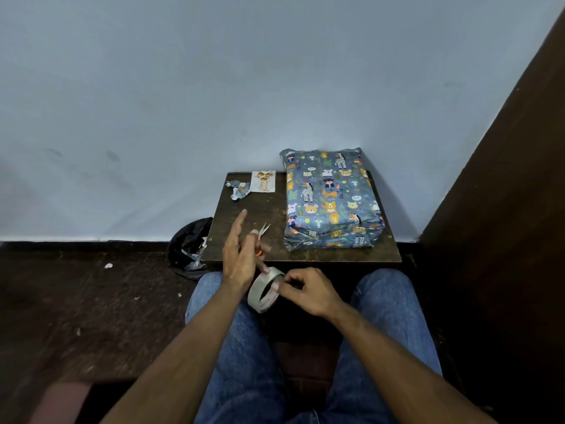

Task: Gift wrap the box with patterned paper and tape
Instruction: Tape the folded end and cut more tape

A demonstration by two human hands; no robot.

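Note:
The box (pixel 330 200), wrapped in blue animal-print paper, lies on the right half of a small dark table (pixel 241 206) against the wall. A roll of clear tape (pixel 260 296) is held over my lap, just in front of the table edge. My right hand (pixel 308 290) pinches the roll's rim with curled fingers. My left hand (pixel 240 258) is over the table's front edge with the index finger stretched out. It holds small orange-handled scissors (pixel 264 231), blades pointing away, and its lower fingers touch the top of the roll.
A white gift tag (pixel 263 181) and torn paper scraps (pixel 238 189) lie at the table's back left. A black bag with scraps (pixel 191 246) sits on the floor left of the table. A dark wooden panel (pixel 504 209) rises on the right.

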